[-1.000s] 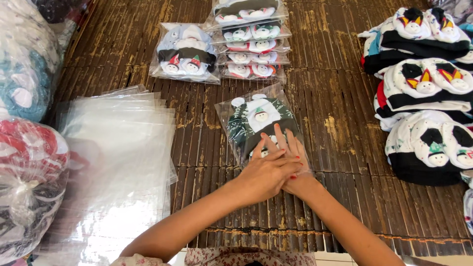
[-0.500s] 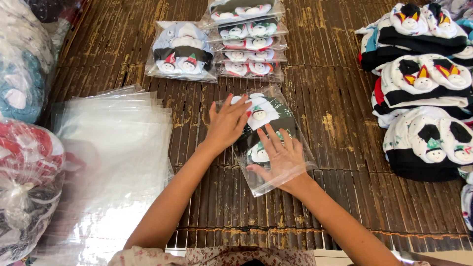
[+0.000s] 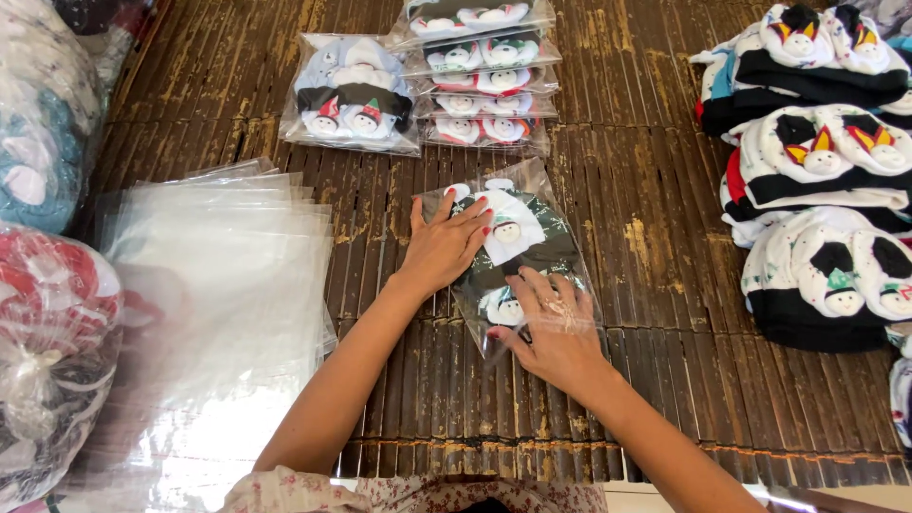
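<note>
Bagged knit hat [image 3: 513, 249] flat on slatted desk [image 3: 646, 237], below stack of packed hats [image 3: 480, 76]; left hand [image 3: 445, 249] spread, pinning bag; right hand [image 3: 551, 332] open, flattening its loose plastic end, likely pressing air out.

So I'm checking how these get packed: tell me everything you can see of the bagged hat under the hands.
The bagged hat is a clear, glossy plastic bag holding a folded knit hat, dark with a white panel and small round snowman-like faces. It lies flat and slightly slanted on the brown slatted mat, in front of a stack of bagged hats. The left hand presses flat on its left edge; the right hand lies inside the bag's open lower end.
</note>
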